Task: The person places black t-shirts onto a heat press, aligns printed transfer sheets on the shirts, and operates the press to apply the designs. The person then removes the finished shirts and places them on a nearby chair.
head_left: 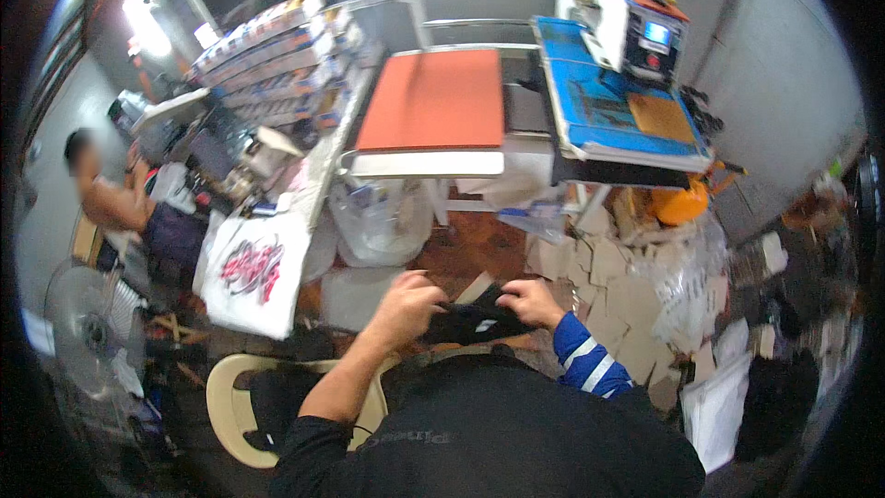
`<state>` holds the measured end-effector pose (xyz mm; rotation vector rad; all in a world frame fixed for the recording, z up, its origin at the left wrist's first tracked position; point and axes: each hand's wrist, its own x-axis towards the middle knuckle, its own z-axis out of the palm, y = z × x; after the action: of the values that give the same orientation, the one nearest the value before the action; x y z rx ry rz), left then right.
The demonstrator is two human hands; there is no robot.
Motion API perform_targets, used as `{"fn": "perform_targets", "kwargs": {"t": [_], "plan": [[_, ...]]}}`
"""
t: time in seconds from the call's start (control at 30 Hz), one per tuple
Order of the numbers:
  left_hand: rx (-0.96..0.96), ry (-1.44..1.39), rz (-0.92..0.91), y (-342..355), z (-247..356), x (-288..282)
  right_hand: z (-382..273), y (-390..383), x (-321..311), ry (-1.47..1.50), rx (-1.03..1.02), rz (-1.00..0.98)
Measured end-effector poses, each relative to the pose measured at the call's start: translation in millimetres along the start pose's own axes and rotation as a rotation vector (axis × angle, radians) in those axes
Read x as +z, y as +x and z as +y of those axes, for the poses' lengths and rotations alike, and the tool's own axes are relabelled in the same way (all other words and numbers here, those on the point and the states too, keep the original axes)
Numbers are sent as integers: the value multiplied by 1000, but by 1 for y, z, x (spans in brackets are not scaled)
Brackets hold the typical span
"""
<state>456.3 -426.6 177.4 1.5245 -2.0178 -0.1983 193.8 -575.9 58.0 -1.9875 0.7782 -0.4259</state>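
Observation:
In front of my body, a piece of black cloth (470,321) with a small white mark stretches between my two hands. My left hand (412,302) is closed on its left edge, fingers curled. Closed on the right edge is my right hand (532,302), thumb and fingers pinched together; a blue sleeve with white stripes covers that forearm. The cloth's lower part blends into my black shirt. Beyond my hands stands a heat press, its orange pad (433,101) lying bare on a white-edged plate.
Right of the pad is a blue-topped board (590,92) beside a control box (656,41) with a lit screen. A white printed cloth (253,272) hangs at left, near another person (120,194) and a fan (92,332). A cream chair (230,397) stands close by. Cardboard pieces (613,304) litter the right.

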Motion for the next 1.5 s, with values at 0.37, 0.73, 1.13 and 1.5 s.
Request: {"fn": "perform_targets", "kwargs": {"t": [0.37,0.73,1.13,1.5], "plan": [[-308,-302,-52,49,-31,111,319,-261,55,1128,921,1424],[157,-412,-346,122,83,200,93,-158,26,-160,324,496],[-71,27,-435,67,-154,57,52,-7,-7,16,431,234],[-359,-158,-44,44,-314,-72,-39,123,13,-132,413,528]]}}
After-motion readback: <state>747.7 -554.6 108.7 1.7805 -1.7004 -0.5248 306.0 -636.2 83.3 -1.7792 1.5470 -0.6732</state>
